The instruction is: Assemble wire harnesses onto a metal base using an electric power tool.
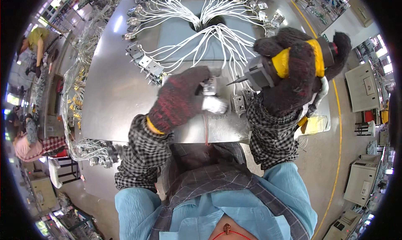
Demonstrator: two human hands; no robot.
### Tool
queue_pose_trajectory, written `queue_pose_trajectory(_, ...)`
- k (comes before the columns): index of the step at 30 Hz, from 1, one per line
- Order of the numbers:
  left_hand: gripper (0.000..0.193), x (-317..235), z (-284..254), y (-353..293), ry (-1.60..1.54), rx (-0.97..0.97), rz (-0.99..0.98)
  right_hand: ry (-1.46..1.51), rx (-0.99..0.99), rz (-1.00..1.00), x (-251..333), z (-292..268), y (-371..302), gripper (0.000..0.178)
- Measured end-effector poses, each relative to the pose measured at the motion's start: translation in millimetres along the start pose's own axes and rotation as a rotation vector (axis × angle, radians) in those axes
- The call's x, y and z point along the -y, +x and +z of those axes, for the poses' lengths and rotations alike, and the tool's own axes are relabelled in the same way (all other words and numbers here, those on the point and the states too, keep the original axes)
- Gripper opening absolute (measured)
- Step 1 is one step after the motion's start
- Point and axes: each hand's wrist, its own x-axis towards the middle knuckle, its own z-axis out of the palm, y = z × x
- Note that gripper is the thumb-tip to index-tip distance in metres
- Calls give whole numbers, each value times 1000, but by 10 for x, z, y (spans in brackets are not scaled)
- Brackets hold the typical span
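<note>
My left hand [178, 100], in a dark red and black knit glove, pinches a small shiny metal connector housing [210, 86] just above the metal table. A whitish, motion-blurred piece [215, 105] shows at its fingertips; its kind is unclear. My right hand [301, 79], in a dark glove, is wrapped round a power screwdriver [260, 74] with yellow tape on its body. The tool's thin bit points left toward the housing, a short gap from it. More metal connectors [239, 104] with white cables sit between my hands.
White cables [209, 30] fan out from a dark hole in the table [104, 102], with metal connectors [146, 64] at their ends. A cable bundle [75, 97] hangs along the left edge. A yellow pad [315, 125] lies at the right edge. Another person [37, 43] works far left.
</note>
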Motion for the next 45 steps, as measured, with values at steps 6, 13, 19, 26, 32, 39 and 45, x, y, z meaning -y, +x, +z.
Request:
queue_pose_trajectory(6,69,-50,21,50,153,171,-217,-19,77,320,381,310,-35,71)
queue_pose_trajectory(13,75,-54,47,7,106,227,-258,47,163,223,116,175,-291,72)
queue_pose_trajectory(19,93,-155,-171,-91,28,106,-247,66,221,200,46,213,-303,75)
queue_pose_trajectory(26,66,442,-353,-248,599,240,-190,76,244,128,54,209,-225,76)
queue_pose_trajectory(32,44,822,-481,-347,-340,153,-213,50,243,127,3,168,-240,76)
queue_pose_trajectory(39,39,920,-552,-201,222,60,-103,28,242,139,-8,112,-279,76)
queue_pose_trajectory(45,50,525,-688,67,430,331,-335,-47,293,25,-71,88,-233,78)
